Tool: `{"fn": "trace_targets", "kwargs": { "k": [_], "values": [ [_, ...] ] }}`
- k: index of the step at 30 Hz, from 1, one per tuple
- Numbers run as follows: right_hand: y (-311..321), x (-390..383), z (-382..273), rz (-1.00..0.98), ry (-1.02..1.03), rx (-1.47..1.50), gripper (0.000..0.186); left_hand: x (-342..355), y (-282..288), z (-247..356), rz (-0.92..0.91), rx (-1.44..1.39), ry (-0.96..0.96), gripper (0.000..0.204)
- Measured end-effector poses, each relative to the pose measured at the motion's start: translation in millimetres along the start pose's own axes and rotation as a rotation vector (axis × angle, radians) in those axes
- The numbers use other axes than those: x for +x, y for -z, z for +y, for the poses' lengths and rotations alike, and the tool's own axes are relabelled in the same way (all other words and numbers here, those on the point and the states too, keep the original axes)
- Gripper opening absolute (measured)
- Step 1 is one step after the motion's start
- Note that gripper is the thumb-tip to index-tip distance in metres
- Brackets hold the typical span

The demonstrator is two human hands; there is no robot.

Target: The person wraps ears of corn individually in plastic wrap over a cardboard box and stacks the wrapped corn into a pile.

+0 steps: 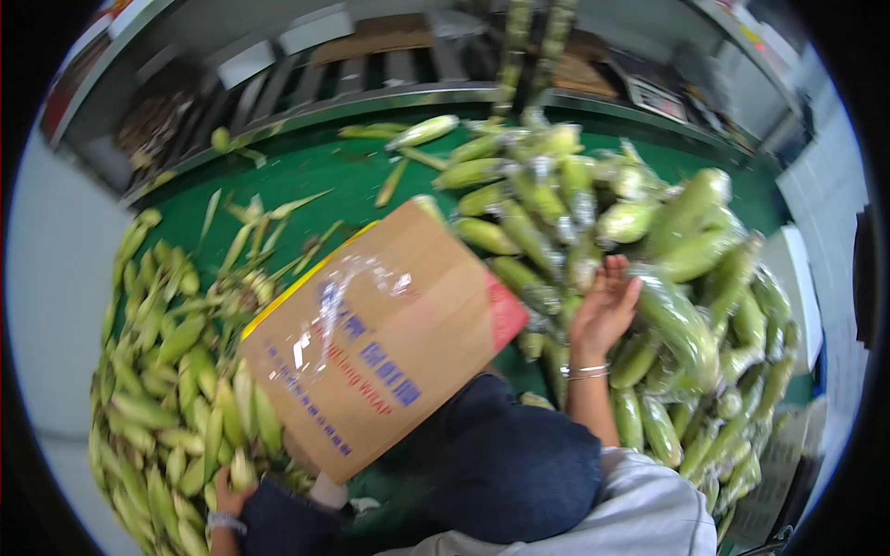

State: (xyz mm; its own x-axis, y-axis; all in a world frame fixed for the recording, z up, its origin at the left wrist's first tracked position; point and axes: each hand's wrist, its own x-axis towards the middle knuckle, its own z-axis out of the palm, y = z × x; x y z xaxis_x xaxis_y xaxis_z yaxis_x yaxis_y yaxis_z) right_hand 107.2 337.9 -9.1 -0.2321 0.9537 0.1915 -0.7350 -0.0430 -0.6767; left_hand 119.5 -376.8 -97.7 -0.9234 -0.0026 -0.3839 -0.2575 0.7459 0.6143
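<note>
My left hand [229, 491] grips an ear of corn [243, 468] at the lower edge, among a heap of unwrapped corn [158, 417] in pale-green husks. My right hand [603, 301] is open, palm up and fingers loosely curled apart, beside a plastic-wrapped ear [672, 329] in the pile of wrapped corn [528, 213] on the right. Between my hands a brown cardboard box [389, 306] with printing and clear tape lies tilted, partly over a yellow edge.
A green work surface [306, 171] carries loose husks and a few ears near the back. A metal slatted shelf [399, 97] with cardboard runs along the far side. A white board [797, 269] stands at the right. Dark fabric [510, 463] shows at the near edge.
</note>
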Motion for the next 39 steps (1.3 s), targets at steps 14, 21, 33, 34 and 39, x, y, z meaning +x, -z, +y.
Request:
{"fn": "trace_targets", "kwargs": {
  "k": [14,21,33,34,39],
  "values": [
    [-85,-66,145,-1.652,-0.511,-1.198,0.027,132,-125,391,0.451,0.477,-0.644,0.069],
    [-147,-9,97,-1.023,-1.043,0.005,0.015,128,-130,371,0.091,0.570,-0.701,0.082],
    [-175,-126,156,-2.070,0.732,-0.889,0.063,63,-130,295,0.622,0.523,-0.702,0.041],
    [-173,-125,155,-2.072,0.677,-0.942,0.062,69,-135,291,0.642,0.612,-0.691,0.030],
    [-157,-127,141,-2.043,0.465,-1.248,0.057,54,-120,231,0.282,0.944,-0.630,0.008]
  ]
}}
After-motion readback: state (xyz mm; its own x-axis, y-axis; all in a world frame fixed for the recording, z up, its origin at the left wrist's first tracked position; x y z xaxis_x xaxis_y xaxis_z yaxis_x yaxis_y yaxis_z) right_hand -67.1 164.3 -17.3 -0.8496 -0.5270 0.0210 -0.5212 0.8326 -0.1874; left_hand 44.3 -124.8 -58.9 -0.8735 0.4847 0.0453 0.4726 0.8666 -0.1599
